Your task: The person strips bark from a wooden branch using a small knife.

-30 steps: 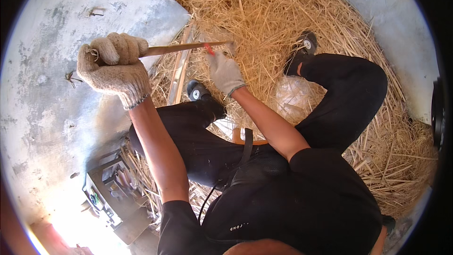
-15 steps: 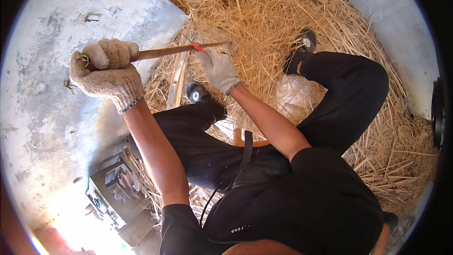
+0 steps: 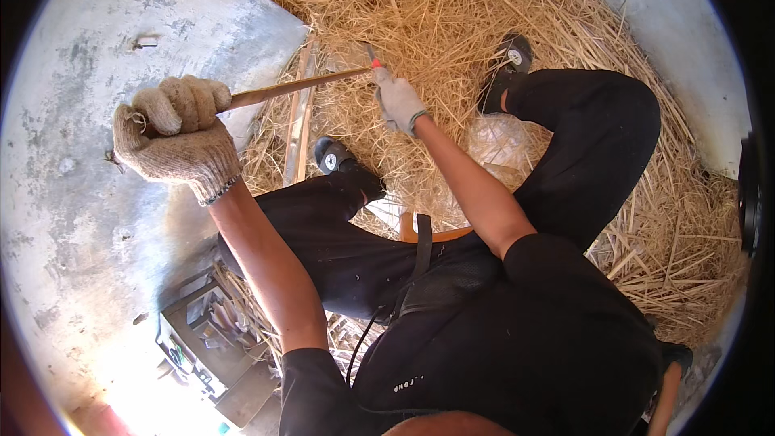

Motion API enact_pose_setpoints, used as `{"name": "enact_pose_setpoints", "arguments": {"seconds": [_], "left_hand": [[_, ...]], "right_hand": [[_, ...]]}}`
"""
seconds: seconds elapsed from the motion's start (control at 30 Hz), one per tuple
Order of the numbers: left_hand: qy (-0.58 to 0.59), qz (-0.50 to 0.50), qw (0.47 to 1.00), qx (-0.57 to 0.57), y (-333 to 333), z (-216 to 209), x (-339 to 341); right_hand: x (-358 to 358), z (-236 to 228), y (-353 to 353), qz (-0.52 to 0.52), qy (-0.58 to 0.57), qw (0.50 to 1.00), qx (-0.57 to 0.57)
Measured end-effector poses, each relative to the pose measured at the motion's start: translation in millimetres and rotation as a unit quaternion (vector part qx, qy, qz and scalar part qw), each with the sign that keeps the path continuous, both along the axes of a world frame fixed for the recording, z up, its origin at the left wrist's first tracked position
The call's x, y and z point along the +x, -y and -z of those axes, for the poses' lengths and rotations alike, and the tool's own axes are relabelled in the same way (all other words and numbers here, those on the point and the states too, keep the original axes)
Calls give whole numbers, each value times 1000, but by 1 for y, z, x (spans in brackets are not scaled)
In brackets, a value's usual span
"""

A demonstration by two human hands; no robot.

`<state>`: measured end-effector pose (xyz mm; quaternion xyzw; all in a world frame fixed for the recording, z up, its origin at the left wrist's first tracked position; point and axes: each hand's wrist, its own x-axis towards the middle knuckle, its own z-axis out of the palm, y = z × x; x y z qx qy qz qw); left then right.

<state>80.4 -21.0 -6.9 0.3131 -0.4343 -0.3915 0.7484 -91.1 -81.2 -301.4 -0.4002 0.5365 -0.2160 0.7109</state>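
In a thick beige knitted glove, my left hand [image 3: 176, 133] is closed in a fist around one end of a long, flat brown wooden strip [image 3: 295, 87]. The strip reaches to the right and slightly away from me. At its far end is my right hand [image 3: 397, 102], in a paler glove, with the fingers closed on a small knife [image 3: 375, 62]. A bit of red handle and a thin grey blade show above the thumb; the glove hides the rest of the handle. Whether the blade touches the strip's tip I cannot tell.
Loose straw-coloured shavings [image 3: 428, 8] cover the floor around my feet. Pale boards [image 3: 299, 117] lie beyond my left shoe [image 3: 330, 155]. A worn whitewashed wall [image 3: 73, 153] stands close by my left hand. At the lower left is a cluttered wooden shelf [image 3: 202, 343].
My right hand has moved right with the knife, from partway along the strip to its far end. The knife has turned more upright. My left hand has shifted slightly left and down.
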Motion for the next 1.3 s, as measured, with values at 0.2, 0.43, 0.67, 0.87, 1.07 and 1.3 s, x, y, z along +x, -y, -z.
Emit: {"name": "enact_pose_setpoints", "arguments": {"seconds": [0.2,0.43,0.67,0.87,1.07,1.3], "left_hand": [[38,-89,995,20,1,-6,-29],[-28,-92,994,42,3,-12,-27],[-44,-125,990,42,5,-8,-19],[-16,-104,994,21,6,-12,-26],[-33,-87,995,30,5,-9,-27],[-10,-48,999,2,6,-6,-18]], "right_hand": [[-3,35,-3,-82,-252,958,-105],[8,-72,4,39,-24,929,-368],[18,-187,-63,-141,-94,931,-322],[-3,-71,-40,-125,-208,949,-203],[-2,-111,-60,-27,-72,936,-343],[21,-106,-49,-88,-117,954,-261]]}}
